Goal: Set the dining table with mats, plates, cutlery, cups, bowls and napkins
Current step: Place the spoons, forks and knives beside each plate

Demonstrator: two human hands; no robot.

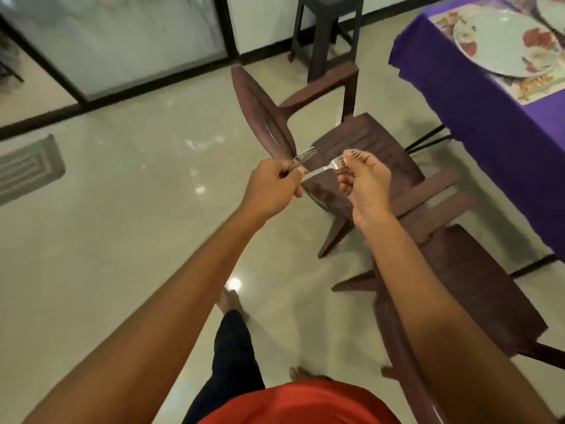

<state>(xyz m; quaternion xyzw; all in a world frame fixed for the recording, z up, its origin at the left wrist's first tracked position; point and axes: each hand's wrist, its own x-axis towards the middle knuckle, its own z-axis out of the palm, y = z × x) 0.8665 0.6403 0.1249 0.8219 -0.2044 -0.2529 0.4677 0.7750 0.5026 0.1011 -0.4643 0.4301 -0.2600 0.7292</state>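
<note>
A: Where does the job stand?

B: Cutlery, I'd judge. The counter [477, 111] under its purple cloth sits at upper right, already carrying a mat [532, 87] and a floral plate [501, 44]. Two brown chairs [360, 154] stand between the person and it.

A: And the hands?

B: Left hand [272, 188] is closed around a bunch of forks [302, 157]; right hand [363, 179] pinches the head of one fork [324, 169], apparently drawing it out.

A: Next?

B: Probably freeing that fork and stepping round the chairs to lay it beside the plate.
</note>
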